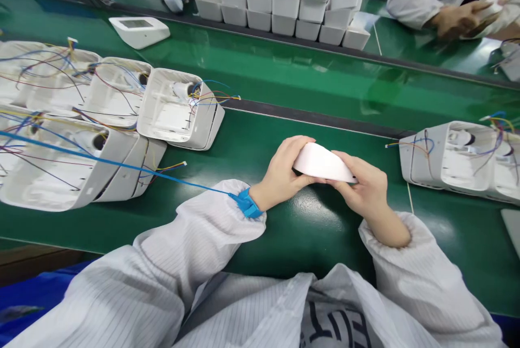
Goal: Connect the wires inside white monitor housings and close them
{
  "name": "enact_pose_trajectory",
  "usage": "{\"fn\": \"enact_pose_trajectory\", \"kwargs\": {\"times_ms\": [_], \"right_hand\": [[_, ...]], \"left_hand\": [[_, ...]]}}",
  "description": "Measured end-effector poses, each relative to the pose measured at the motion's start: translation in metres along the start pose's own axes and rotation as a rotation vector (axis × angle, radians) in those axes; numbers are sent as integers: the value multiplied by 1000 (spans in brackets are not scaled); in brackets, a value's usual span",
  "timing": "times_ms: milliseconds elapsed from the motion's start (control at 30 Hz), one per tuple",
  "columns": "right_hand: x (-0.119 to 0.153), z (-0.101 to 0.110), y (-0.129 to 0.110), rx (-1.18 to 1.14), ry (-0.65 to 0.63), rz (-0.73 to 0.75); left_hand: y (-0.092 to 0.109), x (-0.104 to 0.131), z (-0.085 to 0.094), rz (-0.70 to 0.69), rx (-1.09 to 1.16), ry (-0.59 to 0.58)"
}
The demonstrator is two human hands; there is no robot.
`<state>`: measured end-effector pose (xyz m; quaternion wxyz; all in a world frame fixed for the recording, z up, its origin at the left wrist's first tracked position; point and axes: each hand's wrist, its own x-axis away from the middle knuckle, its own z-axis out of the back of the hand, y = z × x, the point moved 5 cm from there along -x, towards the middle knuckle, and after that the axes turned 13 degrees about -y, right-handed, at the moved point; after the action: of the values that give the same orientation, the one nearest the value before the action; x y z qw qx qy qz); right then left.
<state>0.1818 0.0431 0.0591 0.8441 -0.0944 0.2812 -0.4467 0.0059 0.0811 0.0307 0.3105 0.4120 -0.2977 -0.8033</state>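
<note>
Landmark: one small, smooth, white curved plastic piece (323,163), held over the glossy green tabletop (292,239).

Left hand (282,172): pinching the piece's left end, fingers over the upper side, thumb at the lower edge. Blue wrist strap (247,204) at the cuff, with a blue cord (109,161) running left.

Right hand (363,180): pinching the piece's right end between thumb and fingers.

Left of the piece: open white plastic housings (211,117) with coloured wires, set close together in two rows.

Right of the piece: more open white wired housings (426,161), side by side.

Beyond the piece, across the dark rail: stacked grey-white plastic boxes (260,2), coloured wires above some.

Far left of the piece: one white plastic cover (152,36) with a rectangular grey window.

Far right of the piece: another person's hands (455,20) around a small white item (491,7), details blurred.
</note>
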Motion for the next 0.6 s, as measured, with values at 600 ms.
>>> {"fn": "enact_pose_trajectory", "kwargs": {"times_ms": [600], "right_hand": [[6,-20,142,-605,345,-736]], "left_hand": [[2,5,-19,-8,69,-171]]}}
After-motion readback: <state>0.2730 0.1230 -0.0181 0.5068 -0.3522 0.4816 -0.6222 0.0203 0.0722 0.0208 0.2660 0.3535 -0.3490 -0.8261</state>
